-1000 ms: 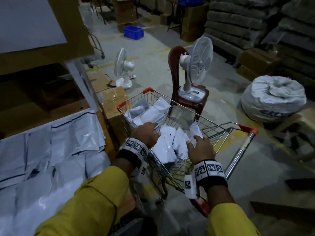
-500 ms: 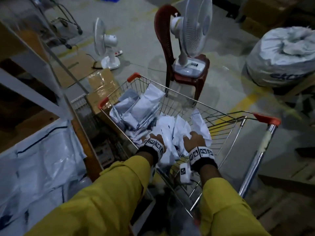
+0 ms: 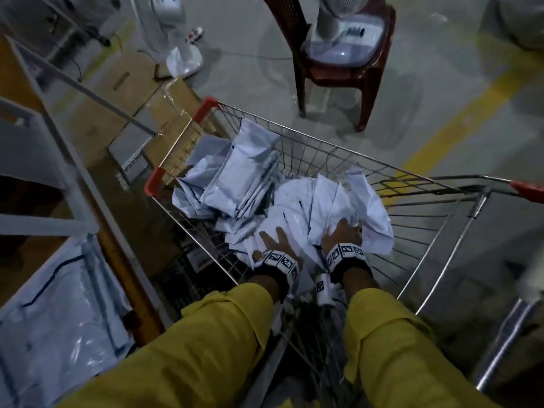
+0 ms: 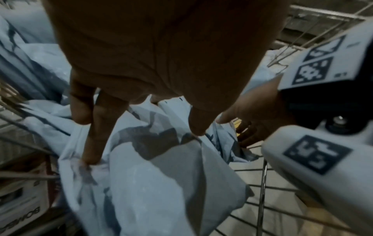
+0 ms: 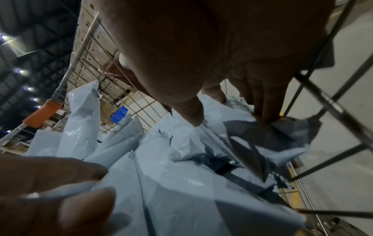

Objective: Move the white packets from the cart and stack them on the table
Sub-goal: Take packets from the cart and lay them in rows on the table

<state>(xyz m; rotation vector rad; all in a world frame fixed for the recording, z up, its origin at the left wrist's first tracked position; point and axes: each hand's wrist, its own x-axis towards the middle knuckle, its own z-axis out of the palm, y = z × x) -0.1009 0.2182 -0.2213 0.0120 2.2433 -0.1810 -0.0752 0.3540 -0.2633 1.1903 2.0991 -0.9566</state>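
A wire cart (image 3: 309, 139) holds a loose pile of white packets (image 3: 244, 172). Both my hands are down inside it, on the near part of the pile. My left hand (image 3: 275, 238) lies spread on the packets (image 4: 153, 175), its straight fingers (image 4: 90, 153) pressing into the plastic. My right hand (image 3: 343, 231) is just to its right, with fingers (image 5: 266, 110) and thumb curled round a crumpled packet (image 5: 282, 132) by the cart's right wall. More white packets (image 3: 59, 304) lie on the table at the lower left.
The cart's red-capped handle (image 3: 527, 189) sticks out at the right. A red chair (image 3: 338, 75) carrying a fan stands beyond the cart, and a second fan (image 3: 182, 54) stands on the floor. Flat cardboard (image 3: 126, 92) and a metal frame (image 3: 44, 136) lie between cart and table.
My head has tipped down and closer to the cart. Both hands have gone from near the cart's rim deeper into the pile of packets.
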